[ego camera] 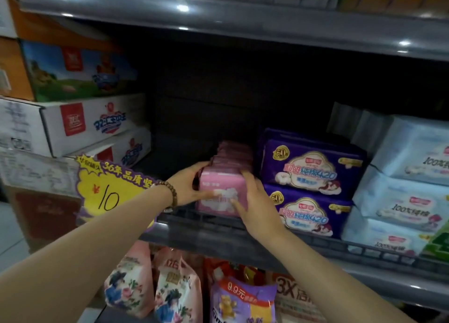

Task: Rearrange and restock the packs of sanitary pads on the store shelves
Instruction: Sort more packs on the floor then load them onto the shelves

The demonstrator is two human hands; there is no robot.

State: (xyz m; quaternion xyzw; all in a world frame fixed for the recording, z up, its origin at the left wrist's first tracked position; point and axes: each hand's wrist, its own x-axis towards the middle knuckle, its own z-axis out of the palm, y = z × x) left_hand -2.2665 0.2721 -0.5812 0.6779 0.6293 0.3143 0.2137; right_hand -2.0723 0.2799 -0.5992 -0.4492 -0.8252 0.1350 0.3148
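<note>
On shelf (206,240): left hand (187,186), right hand (255,201) grip packs (218,184).

A row of packs (226,177) is stood front to back on the middle shelf (218,237), gripped on its left by the left hand (192,189) and on its right by the right hand (255,206). Just right of it two larger packs (311,174) are stacked, and beyond them a stack of three (408,189). Boxes (73,123) are piled at the left. A price sign (109,191) is hung before the shelf edge, and bags (150,286) are kept below.
</note>
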